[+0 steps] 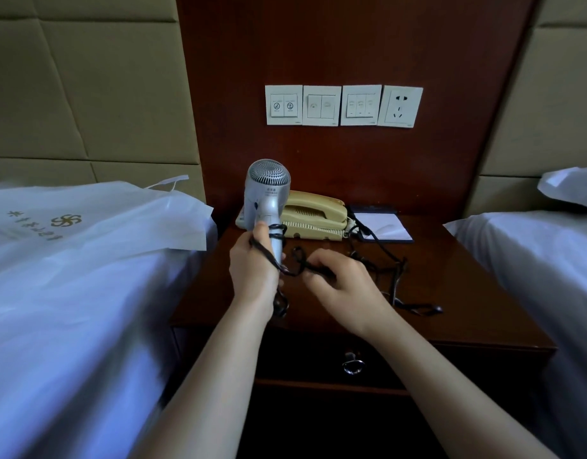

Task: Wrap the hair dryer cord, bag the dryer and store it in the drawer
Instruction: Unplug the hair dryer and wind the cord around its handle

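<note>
The left hand (252, 266) has its fingers curled round the handle of the silver hair dryer (267, 193). It holds the dryer upright over the rear left part of the nightstand (467, 286), with the grille facing the camera. A few turns of the black cord (293, 274) lie round the handle and across the back of that hand. The right hand (346, 281), slightly blurred, has its fingers curled on the cord just beside the left hand. Beyond it the cord trails in loose loops over the middle of the top toward the front right corner.

The nightstand is glossy dark red-brown wood. One cream telephone (313, 215) sits along its rear edge, with one notepad (383, 226) in a dark holder to its right. Below the front edge is one drawer (302, 356), closed, with a metal ring pull (353, 364).

A wooden panel (351, 44) behind carries three switch plates (321, 106) and one socket (400, 107), with beige padded wall at both sides. Two white-sheeted beds flank the nightstand. One white plastic bag (87, 220) with a gold logo lies on the left bed (70, 326), and a pillow (573, 187) lies on the right bed (533, 260).
</note>
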The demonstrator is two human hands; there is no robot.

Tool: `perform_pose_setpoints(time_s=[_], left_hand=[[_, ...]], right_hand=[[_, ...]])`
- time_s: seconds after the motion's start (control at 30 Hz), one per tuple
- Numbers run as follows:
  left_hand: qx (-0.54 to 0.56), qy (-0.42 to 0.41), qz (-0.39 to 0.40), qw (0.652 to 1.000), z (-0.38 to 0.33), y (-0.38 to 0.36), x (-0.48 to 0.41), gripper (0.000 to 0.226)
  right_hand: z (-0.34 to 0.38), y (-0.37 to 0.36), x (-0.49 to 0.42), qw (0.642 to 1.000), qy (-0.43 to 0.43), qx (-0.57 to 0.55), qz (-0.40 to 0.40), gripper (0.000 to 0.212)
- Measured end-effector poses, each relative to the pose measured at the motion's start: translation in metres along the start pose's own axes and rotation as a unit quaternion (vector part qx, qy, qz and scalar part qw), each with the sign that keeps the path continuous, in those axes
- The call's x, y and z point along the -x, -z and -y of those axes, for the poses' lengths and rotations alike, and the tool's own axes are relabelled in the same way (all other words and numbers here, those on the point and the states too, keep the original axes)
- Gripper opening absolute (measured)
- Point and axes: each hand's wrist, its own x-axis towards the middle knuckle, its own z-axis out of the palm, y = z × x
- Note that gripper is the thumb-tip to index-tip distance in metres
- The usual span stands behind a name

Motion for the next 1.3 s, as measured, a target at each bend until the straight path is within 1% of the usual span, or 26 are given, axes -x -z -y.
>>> perform_pose_setpoints(time_s=[0.1, 0.17, 0.27, 0.37, 0.5, 0.57, 0.63, 0.73, 0.77, 0.83, 0.93, 1.07, 1.2, 1.3], left_hand=[[-0.005, 0.004, 0.012, 1.0, 0.003, 0.007, -0.002, 0.036], [-0.019, -0.01, 0.015, 1.0, 0.006, 0.014, -0.005, 0.033], [-0.064, -0.047, 0.017, 0.997, 0.008, 0.024, -0.009, 0.032], [-0.142, -0.106, 0.021, 0.984, 0.008, 0.032, -0.013, 0.034], [-0.24, -0.183, 0.02, 0.953, 0.006, 0.036, -0.01, 0.03], [-0.272, -0.199, 0.026, 0.941, 0.004, 0.036, -0.008, 0.028], [-0.29, -0.204, 0.04, 0.934, 0.0, 0.036, -0.006, 0.03], [-0.314, -0.198, 0.067, 0.926, -0.005, 0.037, -0.003, 0.045], [-0.323, -0.195, 0.083, 0.922, -0.006, 0.037, -0.002, 0.045], [-0.348, -0.197, 0.117, 0.909, -0.005, 0.036, 0.0, 0.03], [-0.355, -0.201, 0.151, 0.9, -0.005, 0.035, -0.002, 0.025], [-0.325, -0.137, 0.215, 0.911, -0.012, 0.034, 0.006, 0.022], [-0.326, -0.076, 0.304, 0.892, -0.014, 0.032, 0.014, 0.024], [-0.321, -0.036, 0.366, 0.873, -0.015, 0.028, 0.017, 0.031]], right_hand=[[-0.008, 0.012, 0.002, 0.998, 0.0, -0.059, -0.004, 0.031], [-0.015, 0.022, 0.004, 0.996, -0.008, -0.09, -0.004, 0.037], [-0.022, 0.031, 0.003, 0.997, -0.01, -0.074, -0.014, 0.039], [-0.026, 0.041, -0.002, 0.996, -0.011, -0.045, -0.074, 0.041], [-0.032, 0.055, -0.002, 0.986, -0.027, -0.005, -0.166, 0.047], [-0.035, 0.06, -0.003, 0.98, -0.04, 0.017, -0.194, 0.047], [-0.038, 0.064, -0.005, 0.975, -0.045, 0.036, -0.213, 0.048], [-0.043, 0.069, -0.006, 0.968, -0.06, 0.054, -0.238, 0.05], [-0.045, 0.07, -0.006, 0.966, -0.066, 0.055, -0.245, 0.05], [-0.048, 0.072, -0.006, 0.964, -0.077, 0.055, -0.249, 0.05], [-0.051, 0.075, -0.006, 0.966, -0.084, 0.066, -0.235, 0.051], [-0.048, 0.08, -0.011, 0.966, -0.062, 0.083, -0.238, 0.052], [-0.052, 0.084, -0.012, 0.962, -0.053, 0.068, -0.26, 0.052], [-0.061, 0.086, -0.012, 0.963, -0.061, 0.061, -0.256, 0.053]])
